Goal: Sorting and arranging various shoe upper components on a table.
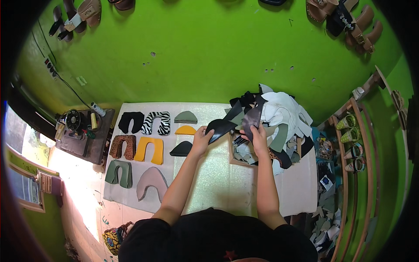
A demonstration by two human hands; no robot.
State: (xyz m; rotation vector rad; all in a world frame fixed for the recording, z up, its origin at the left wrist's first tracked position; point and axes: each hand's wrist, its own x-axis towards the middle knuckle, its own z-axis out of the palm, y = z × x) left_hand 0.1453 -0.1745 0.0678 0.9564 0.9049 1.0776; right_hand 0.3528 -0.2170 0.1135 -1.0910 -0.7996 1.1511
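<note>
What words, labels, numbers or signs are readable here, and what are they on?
None readable.
Black piece in the left hand, dark piece in the right hand: no visible lettering.
White cylinder at left: too small to read.
Blue-and-white item at right: too small to read.
Black shirt: red star, no readable words.

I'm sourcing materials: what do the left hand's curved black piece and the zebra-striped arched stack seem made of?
Curved black piece: likely glossy leather or imitation leather, given its highlights. Zebra-striped arched stack: perhaps matte printed fabric, showing little shine.
</note>
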